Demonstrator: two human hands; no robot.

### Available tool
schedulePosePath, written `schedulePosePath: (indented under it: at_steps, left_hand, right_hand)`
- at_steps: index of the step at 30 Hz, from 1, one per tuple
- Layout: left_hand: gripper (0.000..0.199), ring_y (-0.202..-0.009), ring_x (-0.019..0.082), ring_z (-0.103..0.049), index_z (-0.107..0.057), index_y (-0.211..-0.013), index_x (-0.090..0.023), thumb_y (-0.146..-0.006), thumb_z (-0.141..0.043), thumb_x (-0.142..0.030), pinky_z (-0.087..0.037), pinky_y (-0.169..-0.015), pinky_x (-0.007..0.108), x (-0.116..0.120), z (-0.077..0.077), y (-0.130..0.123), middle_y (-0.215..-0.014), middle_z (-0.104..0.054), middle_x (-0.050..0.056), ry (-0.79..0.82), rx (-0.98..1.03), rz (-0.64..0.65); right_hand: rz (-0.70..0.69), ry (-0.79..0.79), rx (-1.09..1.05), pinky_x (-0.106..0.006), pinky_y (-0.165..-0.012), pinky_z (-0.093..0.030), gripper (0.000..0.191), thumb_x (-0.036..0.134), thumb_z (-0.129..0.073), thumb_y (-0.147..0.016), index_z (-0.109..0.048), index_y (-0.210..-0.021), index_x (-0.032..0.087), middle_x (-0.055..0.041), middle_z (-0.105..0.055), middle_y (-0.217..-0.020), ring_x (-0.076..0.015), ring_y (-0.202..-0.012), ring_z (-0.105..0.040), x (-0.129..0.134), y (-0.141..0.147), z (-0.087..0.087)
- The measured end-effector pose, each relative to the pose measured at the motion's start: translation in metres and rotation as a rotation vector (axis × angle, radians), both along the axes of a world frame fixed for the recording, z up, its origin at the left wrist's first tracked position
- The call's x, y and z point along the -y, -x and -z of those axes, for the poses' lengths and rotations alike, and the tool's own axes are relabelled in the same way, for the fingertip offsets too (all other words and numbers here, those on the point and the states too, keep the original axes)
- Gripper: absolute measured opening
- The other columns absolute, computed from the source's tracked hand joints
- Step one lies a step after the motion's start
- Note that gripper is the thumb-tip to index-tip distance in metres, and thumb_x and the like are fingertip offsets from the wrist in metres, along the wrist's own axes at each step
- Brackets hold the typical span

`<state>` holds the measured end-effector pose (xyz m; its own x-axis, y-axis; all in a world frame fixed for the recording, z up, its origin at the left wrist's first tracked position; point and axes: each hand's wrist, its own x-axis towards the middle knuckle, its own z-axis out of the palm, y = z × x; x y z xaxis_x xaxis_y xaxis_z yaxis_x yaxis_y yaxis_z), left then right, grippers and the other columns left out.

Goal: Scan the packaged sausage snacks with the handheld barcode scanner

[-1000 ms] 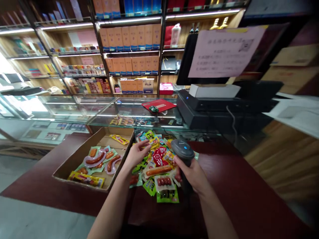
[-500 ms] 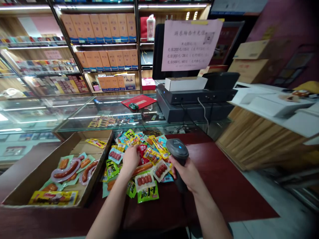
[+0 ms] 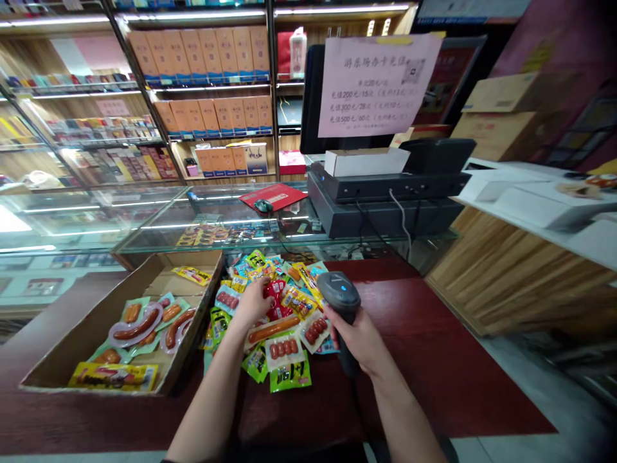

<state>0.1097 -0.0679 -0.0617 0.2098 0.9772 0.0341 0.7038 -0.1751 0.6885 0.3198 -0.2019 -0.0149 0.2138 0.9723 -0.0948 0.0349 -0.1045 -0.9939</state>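
Observation:
My right hand (image 3: 357,337) is wrapped around the handle of a dark grey barcode scanner (image 3: 339,292), whose head shows a small blue light. Over the left part of a heap of packaged snacks, my left hand (image 3: 254,301) has its fingers curled at the edge of a red snack packet (image 3: 277,297); the fingertips are partly hidden. Around it lie a long sausage (image 3: 274,328), clear packs of small sausages (image 3: 284,349), and green packets (image 3: 290,377). Left of the heap stands an open cardboard box (image 3: 190,341) holding several sausage packs (image 3: 137,325) and a yellow packet (image 3: 113,377).
Behind the dark red tabletop (image 3: 434,373) runs a glass display case (image 3: 159,225) with a mouse (image 3: 263,206) on a red pad. A monitor (image 3: 312,96) with a paper sign (image 3: 376,87) stands above a black cash drawer (image 3: 385,215). Cartons (image 3: 499,132) are at the right.
The view has shifted slightly, moving the scene rightward. My left hand has drawn back a little and more of the red packet shows. My right hand still holds the scanner.

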Motion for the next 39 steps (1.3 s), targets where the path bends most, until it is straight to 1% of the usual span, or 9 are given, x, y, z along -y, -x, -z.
schedulePosePath:
  at_steps: [2, 4, 6, 9, 14, 18, 23, 32, 39]
  left_hand:
    - [0.034, -0.075, 0.02, -0.063, -0.07, -0.099, -0.016, -0.065, -0.069, -0.015, -0.046, -0.072, 0.028, 0.0, 0.0, 0.008, -0.08, -0.071, 0.006, 0.088, 0.071, -0.006]
    - [0.012, -0.063, 0.017, -0.059, -0.07, -0.076, -0.017, -0.064, -0.07, -0.019, -0.042, -0.061, 0.025, -0.001, 0.0, 0.016, -0.064, -0.067, 0.002, 0.164, 0.126, 0.007]
    - [0.009, -0.056, 0.015, -0.056, -0.066, -0.066, -0.017, -0.065, -0.071, -0.025, -0.038, -0.055, 0.023, -0.001, -0.001, 0.025, -0.059, -0.064, 0.0, 0.202, 0.2, 0.027]
    - [0.021, -0.055, 0.013, -0.055, -0.066, -0.068, -0.015, -0.065, -0.075, -0.034, -0.04, -0.054, 0.023, 0.0, -0.007, 0.037, -0.062, -0.065, 0.0, 0.23, 0.388, 0.049]
    - [0.038, -0.065, 0.013, -0.061, -0.07, -0.08, -0.013, -0.061, -0.081, -0.045, -0.049, -0.062, 0.024, 0.003, -0.024, 0.048, -0.073, -0.069, 0.002, 0.327, 0.712, 0.014]
    - [0.04, -0.07, 0.013, -0.064, -0.071, -0.083, -0.012, -0.063, -0.082, -0.044, -0.053, -0.067, 0.025, 0.005, -0.03, 0.051, -0.08, -0.071, 0.005, 0.375, 0.898, -0.002]
    - [0.041, -0.078, 0.016, -0.069, -0.07, -0.088, -0.011, -0.062, -0.086, -0.038, -0.057, -0.074, 0.028, 0.006, -0.03, 0.052, -0.09, -0.073, 0.008, 0.356, 1.079, -0.049]
    - [0.044, -0.079, 0.018, -0.071, -0.067, -0.091, -0.012, -0.058, -0.088, -0.032, -0.058, -0.075, 0.03, 0.004, -0.022, 0.049, -0.089, -0.074, 0.007, 0.302, 1.22, -0.088]
    - [0.045, -0.078, 0.02, -0.072, -0.066, -0.093, -0.011, -0.059, -0.087, -0.031, -0.059, -0.074, 0.03, 0.011, -0.03, 0.056, -0.089, -0.075, 0.009, 0.29, 1.193, -0.128]
  right_hand:
    - [-0.003, -0.002, -0.005, -0.026, -0.039, -0.037, 0.044, 0.06, -0.069, -0.074, -0.055, -0.061, 0.02, 0.002, -0.052, -0.044, -0.0121, -0.036, -0.045, -0.002, 0.004, -0.002]
    - [-0.009, 0.003, -0.003, -0.026, -0.04, -0.037, 0.046, 0.06, -0.07, -0.073, -0.054, -0.058, 0.02, 0.0016, -0.052, -0.043, -0.0121, -0.036, -0.045, -0.003, 0.009, -0.003]
    - [-0.028, 0.006, 0.004, -0.026, -0.04, -0.037, 0.046, 0.06, -0.069, -0.073, -0.054, -0.057, 0.02, 0.0013, -0.052, -0.043, -0.0121, -0.036, -0.045, -0.004, 0.014, -0.005]
    - [-0.051, 0.0, 0.0, -0.026, -0.039, -0.037, 0.045, 0.06, -0.069, -0.074, -0.057, -0.061, 0.019, 0.001, -0.052, -0.044, -0.0124, -0.036, -0.046, -0.005, 0.021, -0.006]
    - [-0.078, 0.012, -0.055, -0.025, -0.037, -0.036, 0.042, 0.059, -0.07, -0.074, -0.058, -0.069, 0.02, 0.0024, -0.052, -0.044, -0.0121, -0.035, -0.045, -0.005, 0.029, -0.006]
    - [-0.088, -0.007, -0.044, -0.025, -0.037, -0.037, 0.042, 0.058, -0.07, -0.075, -0.057, -0.068, 0.019, 0.0025, -0.051, -0.044, -0.0119, -0.035, -0.045, -0.005, 0.033, -0.005]
    - [-0.109, -0.032, -0.009, -0.025, -0.038, -0.037, 0.042, 0.057, -0.069, -0.077, -0.056, -0.065, 0.019, 0.0023, -0.051, -0.043, -0.0118, -0.036, -0.046, -0.004, 0.038, -0.008]
    - [-0.176, -0.018, 0.0, -0.024, -0.037, -0.037, 0.038, 0.056, -0.067, -0.079, -0.056, -0.073, 0.021, 0.0033, -0.053, -0.044, -0.0118, -0.035, -0.047, -0.006, 0.07, -0.008]
    - [-0.236, 0.011, -0.035, -0.023, -0.036, -0.039, 0.036, 0.054, -0.065, -0.08, -0.056, -0.07, 0.021, 0.0037, -0.052, -0.042, -0.0121, -0.034, -0.048, -0.01, 0.092, -0.005]
